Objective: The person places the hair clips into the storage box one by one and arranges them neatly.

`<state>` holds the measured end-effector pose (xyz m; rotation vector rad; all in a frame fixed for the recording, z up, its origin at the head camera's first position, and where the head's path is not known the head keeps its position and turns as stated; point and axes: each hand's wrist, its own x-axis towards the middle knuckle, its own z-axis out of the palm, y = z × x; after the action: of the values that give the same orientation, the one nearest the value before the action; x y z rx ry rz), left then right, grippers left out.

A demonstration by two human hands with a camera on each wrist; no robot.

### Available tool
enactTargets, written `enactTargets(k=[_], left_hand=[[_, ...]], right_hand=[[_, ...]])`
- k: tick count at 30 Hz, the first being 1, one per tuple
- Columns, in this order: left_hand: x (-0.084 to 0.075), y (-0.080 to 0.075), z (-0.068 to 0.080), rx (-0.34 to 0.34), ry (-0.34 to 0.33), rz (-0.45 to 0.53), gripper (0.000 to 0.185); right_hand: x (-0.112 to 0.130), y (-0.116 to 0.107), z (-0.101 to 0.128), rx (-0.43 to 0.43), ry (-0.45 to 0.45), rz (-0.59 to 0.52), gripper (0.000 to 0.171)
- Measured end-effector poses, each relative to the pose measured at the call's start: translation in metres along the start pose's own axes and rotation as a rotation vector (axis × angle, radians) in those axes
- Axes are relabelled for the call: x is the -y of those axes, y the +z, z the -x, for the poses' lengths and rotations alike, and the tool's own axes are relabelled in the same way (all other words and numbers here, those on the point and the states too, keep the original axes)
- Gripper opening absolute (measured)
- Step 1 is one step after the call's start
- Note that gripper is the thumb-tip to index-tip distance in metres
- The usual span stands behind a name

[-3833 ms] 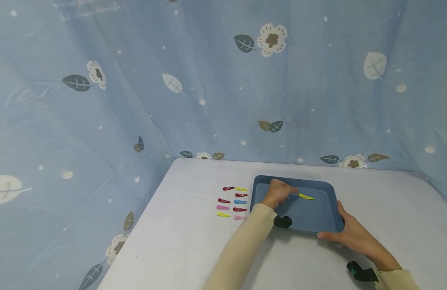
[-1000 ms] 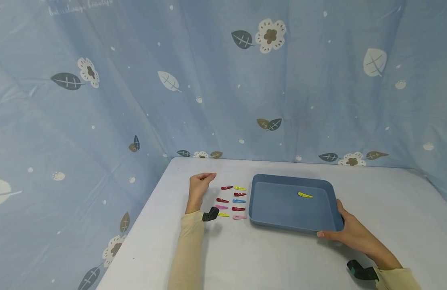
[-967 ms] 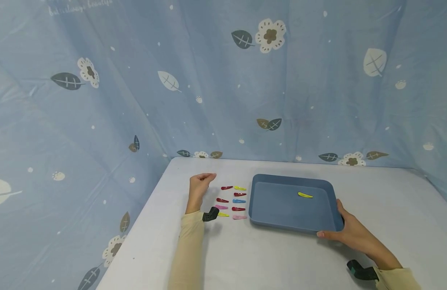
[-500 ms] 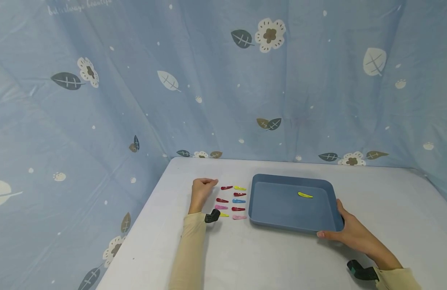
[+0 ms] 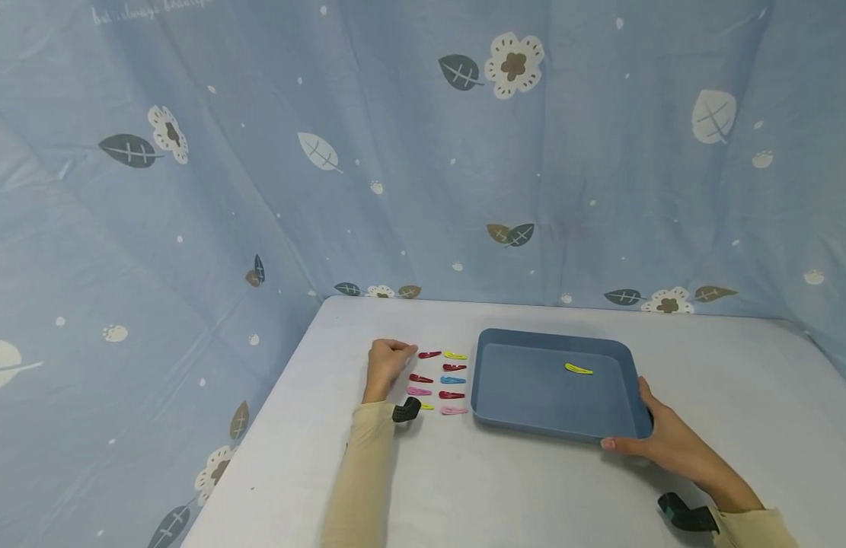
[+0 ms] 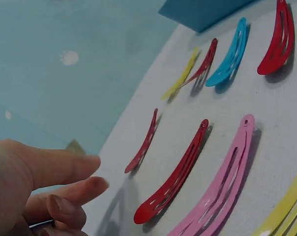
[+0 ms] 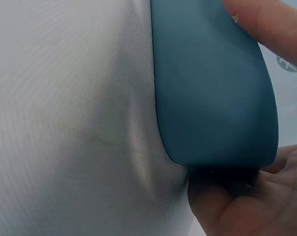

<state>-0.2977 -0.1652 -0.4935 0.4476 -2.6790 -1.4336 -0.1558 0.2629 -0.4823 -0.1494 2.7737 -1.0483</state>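
My left hand (image 5: 385, 368) hovers just left of the far-left red hair clip (image 5: 429, 355). In the left wrist view, its thumb and index finger reach out with a small gap and nothing between them, apart from that red hair clip (image 6: 142, 142). Several more hair clips lie in two columns, among them a blue one (image 5: 453, 380), a pink one (image 6: 218, 184) and a yellow one (image 5: 454, 355). At its near right corner, my right hand (image 5: 676, 445) grips the blue tray (image 5: 532, 428), thumb at the front and fingers along the side. One yellow hair clip (image 5: 578, 369) lies inside the tray.
A white cloth (image 5: 505, 495) covers the table. Behind and to the left hangs a blue curtain (image 5: 395, 137) with leaf and flower prints. Dark camera mounts (image 5: 407, 410) sit at both wrists. The tray stands right beside the clip columns.
My left hand has left the tray, swung over to the left of the clips, then lowered and edged toward the far-left red clip. My right hand keeps its grip on the tray.
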Motion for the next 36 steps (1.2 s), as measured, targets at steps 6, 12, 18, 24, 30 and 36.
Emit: enactTargets(k=[6, 12, 18, 24, 30, 36], left_hand=[[-0.004, 0.004, 0.005, -0.015, -0.019, -0.121, 0.02], [-0.006, 0.008, 0.007, -0.038, 0.003, -0.197, 0.019], [-0.007, 0.011, 0.01, -0.049, 0.025, -0.217, 0.018], [-0.009, 0.014, 0.013, -0.042, 0.026, -0.232, 0.017], [-0.008, 0.016, 0.013, -0.046, 0.031, -0.241, 0.014], [-0.009, 0.012, 0.012, -0.005, 0.014, -0.227, 0.014]], right_hand=[[0.0, -0.001, 0.001, -0.002, -0.006, 0.002, 0.113], [-0.001, 0.0, 0.001, -0.002, -0.008, 0.002, 0.113], [-0.001, 0.0, 0.001, 0.006, 0.0, 0.005, 0.112], [-0.002, -0.001, 0.001, 0.014, -0.007, -0.001, 0.111], [-0.001, -0.001, 0.001, 0.015, -0.005, 0.004, 0.111], [0.0, 0.001, 0.001, 0.001, 0.001, 0.021, 0.112]])
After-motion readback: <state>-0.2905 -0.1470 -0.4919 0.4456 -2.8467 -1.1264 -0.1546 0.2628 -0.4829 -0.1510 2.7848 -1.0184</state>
